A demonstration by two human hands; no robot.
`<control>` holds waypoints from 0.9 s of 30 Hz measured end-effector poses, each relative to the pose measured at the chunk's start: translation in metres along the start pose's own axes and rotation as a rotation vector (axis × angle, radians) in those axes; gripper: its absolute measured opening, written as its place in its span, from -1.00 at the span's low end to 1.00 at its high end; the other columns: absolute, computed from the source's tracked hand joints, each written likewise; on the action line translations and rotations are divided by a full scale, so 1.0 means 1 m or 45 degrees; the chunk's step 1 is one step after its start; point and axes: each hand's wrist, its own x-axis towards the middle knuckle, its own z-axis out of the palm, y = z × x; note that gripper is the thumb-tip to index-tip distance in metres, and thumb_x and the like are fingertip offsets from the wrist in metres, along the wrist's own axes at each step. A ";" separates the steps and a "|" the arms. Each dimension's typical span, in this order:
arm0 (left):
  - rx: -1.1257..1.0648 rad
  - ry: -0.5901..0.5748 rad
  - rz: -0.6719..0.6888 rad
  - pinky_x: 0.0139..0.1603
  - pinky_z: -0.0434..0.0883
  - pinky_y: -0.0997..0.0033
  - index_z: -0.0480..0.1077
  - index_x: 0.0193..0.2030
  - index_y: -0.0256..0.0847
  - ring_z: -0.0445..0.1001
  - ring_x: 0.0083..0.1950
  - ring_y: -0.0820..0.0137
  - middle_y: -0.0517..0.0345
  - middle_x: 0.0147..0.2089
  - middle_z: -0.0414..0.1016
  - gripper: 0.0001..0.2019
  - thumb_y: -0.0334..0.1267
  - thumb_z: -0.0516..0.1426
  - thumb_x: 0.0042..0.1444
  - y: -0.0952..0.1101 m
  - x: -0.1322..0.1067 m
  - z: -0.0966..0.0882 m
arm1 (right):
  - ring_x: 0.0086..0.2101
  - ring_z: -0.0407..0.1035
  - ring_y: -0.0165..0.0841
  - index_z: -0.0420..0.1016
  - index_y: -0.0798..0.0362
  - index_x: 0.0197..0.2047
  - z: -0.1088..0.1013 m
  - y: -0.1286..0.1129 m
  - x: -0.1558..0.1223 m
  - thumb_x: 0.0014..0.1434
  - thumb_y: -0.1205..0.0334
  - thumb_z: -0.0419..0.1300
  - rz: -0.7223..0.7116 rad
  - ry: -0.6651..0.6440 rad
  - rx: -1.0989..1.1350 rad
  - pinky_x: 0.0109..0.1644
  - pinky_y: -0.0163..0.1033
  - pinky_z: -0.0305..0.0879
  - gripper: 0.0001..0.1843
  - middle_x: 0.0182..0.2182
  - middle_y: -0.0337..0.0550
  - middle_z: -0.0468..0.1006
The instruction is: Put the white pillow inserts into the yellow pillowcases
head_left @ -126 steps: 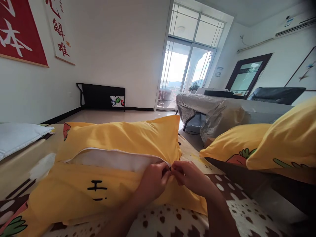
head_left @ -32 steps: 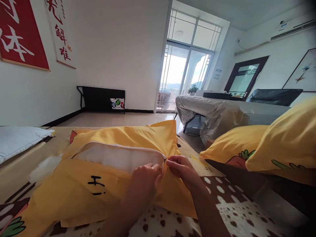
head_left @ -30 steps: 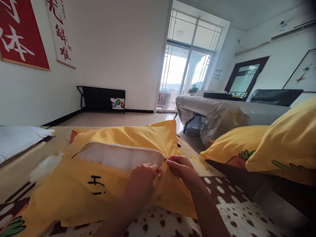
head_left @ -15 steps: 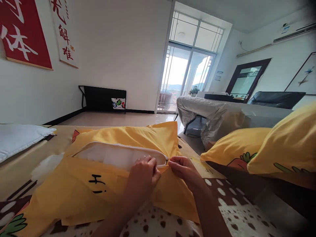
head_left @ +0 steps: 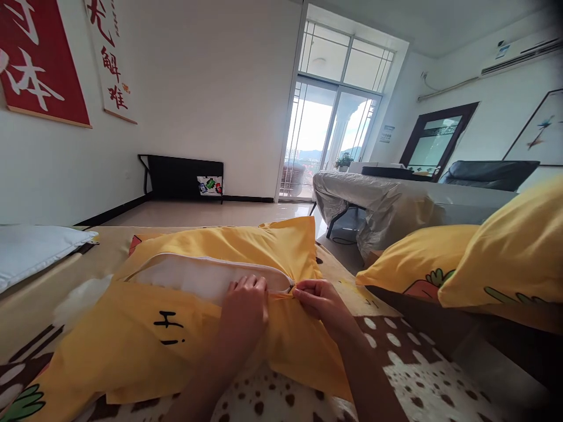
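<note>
A yellow pillowcase (head_left: 145,346) lies on the patterned bed, its zipper gaping so the white pillow inner (head_left: 185,275) shows. My left hand (head_left: 244,308) rests on the lower flap beside the zipper's right end, fingers curled and gripping the fabric. My right hand (head_left: 319,299) pinches the yellow cloth at the zipper's end; the zipper pull is too small to make out.
Two more filled yellow pillows (head_left: 497,258) are stacked at the right. A white pillow (head_left: 35,249) lies at the far left. Beyond the bed are a plastic-covered table (head_left: 396,199), a black chair and a glass balcony door.
My left hand has slid leftward along the zipper line, away from my right hand, which stays pinched at the zipper's end. The view has shifted slightly.
</note>
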 end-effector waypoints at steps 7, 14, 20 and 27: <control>-0.367 0.340 0.391 -0.16 0.32 0.31 0.34 -0.25 -0.22 0.37 -0.18 0.29 0.06 -0.26 0.40 -0.81 -0.49 -0.04 0.10 0.021 -0.011 0.014 | -0.64 -0.13 -0.61 0.41 0.14 -0.51 0.001 -0.002 0.000 -0.18 -0.07 0.38 -0.019 -0.045 0.004 -0.58 -0.35 -0.32 -0.57 -0.70 -0.43 0.08; -0.447 0.152 0.239 -0.29 0.29 0.35 0.36 -0.29 -0.20 0.42 -0.30 0.33 0.11 -0.31 0.44 -0.81 -0.40 -0.07 0.18 0.026 -0.012 0.015 | -0.63 -0.12 -0.60 0.40 0.14 -0.54 0.002 -0.006 -0.004 -0.15 -0.09 0.36 -0.038 -0.069 -0.076 -0.58 -0.34 -0.30 -0.56 -0.69 -0.41 0.10; -0.514 0.103 0.169 -0.29 0.26 0.38 0.33 -0.35 -0.20 0.40 -0.32 0.36 0.12 -0.34 0.42 -0.82 -0.40 -0.06 0.16 0.025 -0.010 0.013 | -0.62 -0.10 -0.59 0.43 0.15 -0.53 0.002 -0.006 -0.004 -0.13 -0.07 0.35 -0.048 -0.048 -0.109 -0.57 -0.33 -0.29 -0.58 -0.69 -0.39 0.14; -0.648 0.070 0.067 -0.32 0.23 0.39 0.32 -0.38 -0.19 0.38 -0.37 0.39 0.14 -0.38 0.42 -0.81 -0.35 -0.06 0.18 0.021 -0.005 0.016 | -0.62 -0.10 -0.59 0.44 0.14 -0.51 0.002 -0.003 -0.003 -0.11 -0.03 0.34 -0.065 -0.043 -0.148 -0.57 -0.34 -0.27 -0.62 -0.68 -0.40 0.13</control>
